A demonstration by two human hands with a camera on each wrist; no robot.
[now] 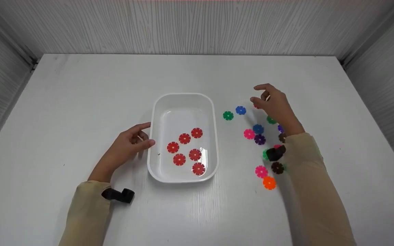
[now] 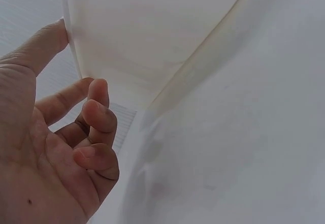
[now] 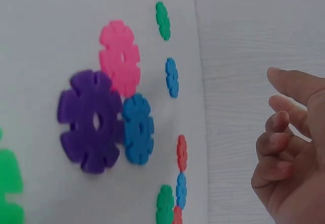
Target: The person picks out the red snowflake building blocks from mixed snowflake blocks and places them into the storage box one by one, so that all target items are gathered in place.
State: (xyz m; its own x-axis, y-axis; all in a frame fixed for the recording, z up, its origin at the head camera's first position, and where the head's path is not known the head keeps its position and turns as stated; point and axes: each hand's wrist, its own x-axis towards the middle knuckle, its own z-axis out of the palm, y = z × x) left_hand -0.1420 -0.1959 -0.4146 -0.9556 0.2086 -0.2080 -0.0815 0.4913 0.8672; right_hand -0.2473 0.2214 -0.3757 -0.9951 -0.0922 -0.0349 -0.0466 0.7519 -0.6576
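My left hand [image 1: 128, 143] is at the left side of a white rectangular tray [image 1: 185, 180], thumb and index fingertips touching the rim, the other fingers loosely bent. The tray's outer wall [image 2: 147, 36] fills the upper left wrist view. Several red flower-shaped plastic discs [image 1: 184, 138] lie in it. Over the far end of a scatter of coloured discs, my right hand [image 1: 275, 102] hovers with thumb and index finger apart and nothing between them. A red disc [image 3: 182, 153] is on the table there, partly hidden by the hand in the head view.
Right of the tray lie a green disc [image 1: 228, 115], a blue disc [image 1: 240, 110], a pink disc [image 1: 249, 134], a purple disc [image 1: 260, 139] and an orange disc [image 1: 269, 182]. My right forearm covers some others. A grey panel [image 1: 190, 27] stands behind the white table [image 1: 91, 89].
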